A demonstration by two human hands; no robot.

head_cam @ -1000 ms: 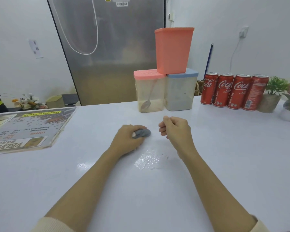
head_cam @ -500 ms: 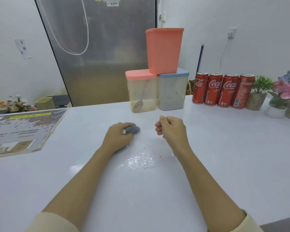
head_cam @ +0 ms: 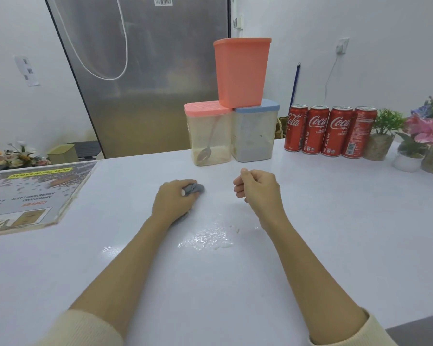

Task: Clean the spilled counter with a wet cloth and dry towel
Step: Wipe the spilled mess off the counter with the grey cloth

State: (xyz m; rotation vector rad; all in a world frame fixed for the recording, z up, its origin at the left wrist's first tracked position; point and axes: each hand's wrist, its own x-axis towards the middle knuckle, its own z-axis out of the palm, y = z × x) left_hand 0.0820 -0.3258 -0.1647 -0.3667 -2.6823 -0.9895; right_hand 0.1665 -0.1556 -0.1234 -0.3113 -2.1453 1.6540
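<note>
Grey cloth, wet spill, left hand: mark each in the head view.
grey cloth (head_cam: pixel 195 188), head view, bunched end showing past the fingers.
wet spill (head_cam: pixel 205 237), head view, middle of the glossy patch.
left hand (head_cam: pixel 174 201), head view, back of the hand.

This looks like a small café or drinks counter. A long white counter (head_cam: pixel 310 221) fills the lower frame. At the left edge lies a printed menu board (head_cam: pixel 23 198) listing coffee drinks such as Americano and latte. At upper left stands a tall stainless-steel refrigerator (head_cam: pixel 148 71). Right of centre sit stacked plastic storage containers (head_cam: pixel 240 101), a row of four cola cans (head_cam: pixel 330 131), and small potted plants (head_cam: pixel 385 133) at far right.
</note>
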